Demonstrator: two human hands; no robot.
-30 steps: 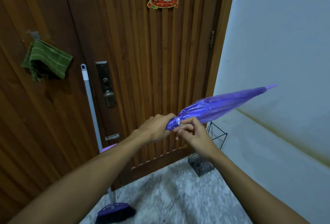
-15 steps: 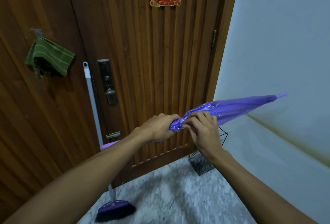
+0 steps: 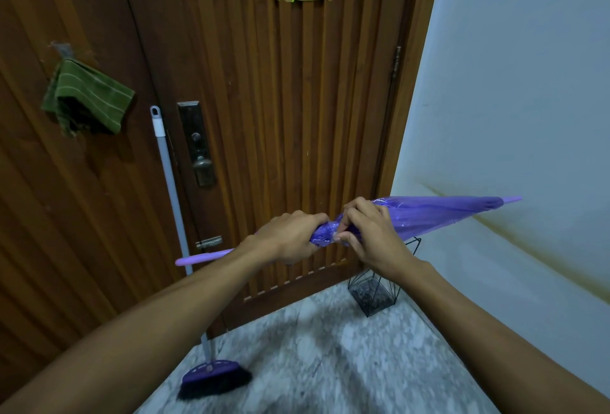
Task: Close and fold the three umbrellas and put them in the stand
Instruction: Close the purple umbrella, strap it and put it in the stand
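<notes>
A closed purple umbrella [image 3: 435,214] lies nearly level at waist height, its tip pointing right toward the white wall and its lilac handle sticking out to the left. My left hand [image 3: 288,240] grips the shaft end of the gathered canopy. My right hand [image 3: 371,232] wraps its fingers round the canopy just right of the left hand, pinching the folds together. The black wire umbrella stand [image 3: 376,294] sits on the floor below my right wrist, in the corner between door and wall. No other umbrellas are in view.
A ribbed wooden door [image 3: 264,116] with a lock plate [image 3: 196,144] fills the background. A broom [image 3: 211,377] with a grey pole leans against it at the left. A green cloth [image 3: 89,96] hangs on the door. The floor [image 3: 330,364] is grey marble.
The umbrella has dropped from tilted-up to nearly level and its tip swung right. My right hand moved from pinching the canopy's end to wrapping over the folds.
</notes>
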